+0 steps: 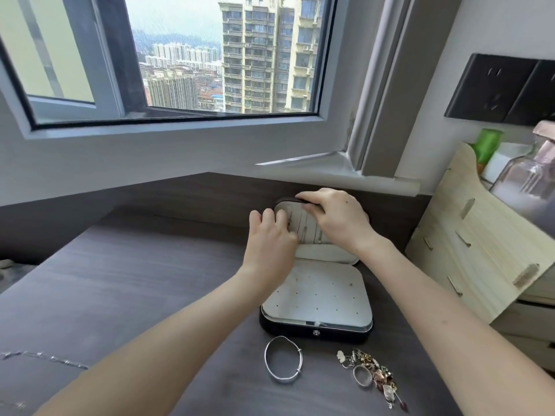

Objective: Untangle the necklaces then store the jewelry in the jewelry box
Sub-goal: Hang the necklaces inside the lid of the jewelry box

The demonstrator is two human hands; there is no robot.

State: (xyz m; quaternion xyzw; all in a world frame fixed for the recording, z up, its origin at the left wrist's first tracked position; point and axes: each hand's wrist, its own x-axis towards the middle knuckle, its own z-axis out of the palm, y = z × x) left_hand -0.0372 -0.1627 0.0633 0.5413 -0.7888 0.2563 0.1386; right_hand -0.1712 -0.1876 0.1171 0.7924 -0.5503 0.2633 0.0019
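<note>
A black jewelry box (315,333) with a white lining stands open on the dark table, its lid (312,226) upright against the back ledge. Thin chains hang inside the lid. My right hand (336,217) grips the lid's top edge with curled fingers. My left hand (271,235) is at the lid's left side, fingers curled against the lining by a chain; what it pinches is hidden. In front of the box lie a silver bangle (282,358) and a heap of tangled small jewelry with a ring (372,373).
A light wooden organiser (480,244) with a glass jar (525,175) and a green bottle (486,144) stands at the right. A chain (39,357) lies at the far left of the table (135,280). The window sill runs behind the box.
</note>
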